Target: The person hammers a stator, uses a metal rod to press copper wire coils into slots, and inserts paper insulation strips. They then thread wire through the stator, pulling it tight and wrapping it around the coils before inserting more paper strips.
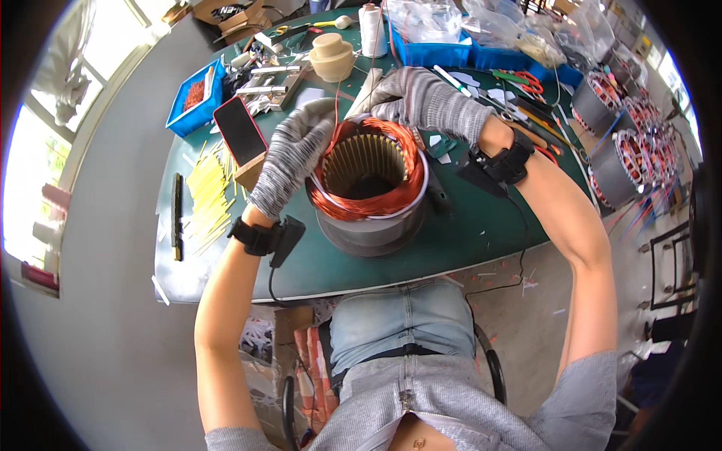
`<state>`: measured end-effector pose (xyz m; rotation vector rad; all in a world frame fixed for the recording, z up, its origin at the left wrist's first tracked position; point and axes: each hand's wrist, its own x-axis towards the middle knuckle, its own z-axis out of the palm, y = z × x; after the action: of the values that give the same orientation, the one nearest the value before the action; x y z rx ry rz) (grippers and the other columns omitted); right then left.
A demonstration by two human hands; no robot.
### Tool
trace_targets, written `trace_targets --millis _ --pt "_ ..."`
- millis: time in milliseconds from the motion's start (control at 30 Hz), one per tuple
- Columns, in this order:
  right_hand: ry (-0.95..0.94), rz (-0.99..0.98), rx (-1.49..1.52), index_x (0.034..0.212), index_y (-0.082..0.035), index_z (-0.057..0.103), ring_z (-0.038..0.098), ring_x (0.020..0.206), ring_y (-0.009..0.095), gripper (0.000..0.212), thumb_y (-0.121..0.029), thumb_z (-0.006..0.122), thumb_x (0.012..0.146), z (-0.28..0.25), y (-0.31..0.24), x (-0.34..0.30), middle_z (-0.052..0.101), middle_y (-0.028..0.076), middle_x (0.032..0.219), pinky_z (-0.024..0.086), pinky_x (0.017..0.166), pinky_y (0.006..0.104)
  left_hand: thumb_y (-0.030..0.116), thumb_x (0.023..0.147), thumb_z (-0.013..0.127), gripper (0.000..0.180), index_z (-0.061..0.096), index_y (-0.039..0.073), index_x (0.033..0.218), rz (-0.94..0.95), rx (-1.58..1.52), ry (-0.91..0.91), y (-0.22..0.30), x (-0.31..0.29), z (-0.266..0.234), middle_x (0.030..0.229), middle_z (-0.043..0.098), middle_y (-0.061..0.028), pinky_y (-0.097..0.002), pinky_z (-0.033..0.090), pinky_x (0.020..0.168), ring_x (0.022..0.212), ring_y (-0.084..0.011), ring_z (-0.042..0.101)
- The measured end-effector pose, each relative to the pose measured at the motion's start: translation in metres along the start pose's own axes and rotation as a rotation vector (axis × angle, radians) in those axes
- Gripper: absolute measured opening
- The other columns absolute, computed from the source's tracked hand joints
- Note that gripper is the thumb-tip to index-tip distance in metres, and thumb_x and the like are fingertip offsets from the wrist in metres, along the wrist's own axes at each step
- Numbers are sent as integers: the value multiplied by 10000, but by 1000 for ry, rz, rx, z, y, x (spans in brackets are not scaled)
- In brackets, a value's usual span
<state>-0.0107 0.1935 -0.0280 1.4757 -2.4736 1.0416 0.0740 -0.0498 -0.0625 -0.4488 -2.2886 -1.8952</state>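
A motor stator [368, 231] stands upright on the green table, its grey shell topped by a thick ring of copper winding [353, 207] with white cord around it. Yellowish slot liners [365, 161] line its bore. Both hands wear grey knit gloves. My left hand [295, 154] is curled at the far left of the winding; a thin reddish wire [338, 101] runs up past its fingertips. My right hand [425, 101] is closed at the far rim, beside a pale tapered piece [366, 90]. What either hand grips is hidden.
Left of the stator lie a phone [241, 131], yellow strips [207, 192] and a blue bin [197, 98]. Behind stand a cream stepped cylinder [332, 59] and a white thread spool [372, 31]. Red-handled scissors [529, 83] lie right; more stators [628, 165] are stacked beyond.
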Motion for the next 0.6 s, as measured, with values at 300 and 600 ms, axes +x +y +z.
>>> trace_targets --millis 300,600 --pt "-26 456 -316 965 -63 620 628 850 334 275 -128 739 727 76 10 -152 628 153 915 517 781 388 12 841 537 315 621 9 1144 597 718 366 35 -81 56 1084 659 -159 -411 465 942 1031 -282 624" --pt "-258 520 -300 1070 -85 591 635 946 320 429 -125 772 683 48 42 -157 645 128 1030 524 807 396 38 829 477 162 575 54 957 584 805 264 -10 -86 47 1038 611 -162 -504 359 1032 1197 -407 486"
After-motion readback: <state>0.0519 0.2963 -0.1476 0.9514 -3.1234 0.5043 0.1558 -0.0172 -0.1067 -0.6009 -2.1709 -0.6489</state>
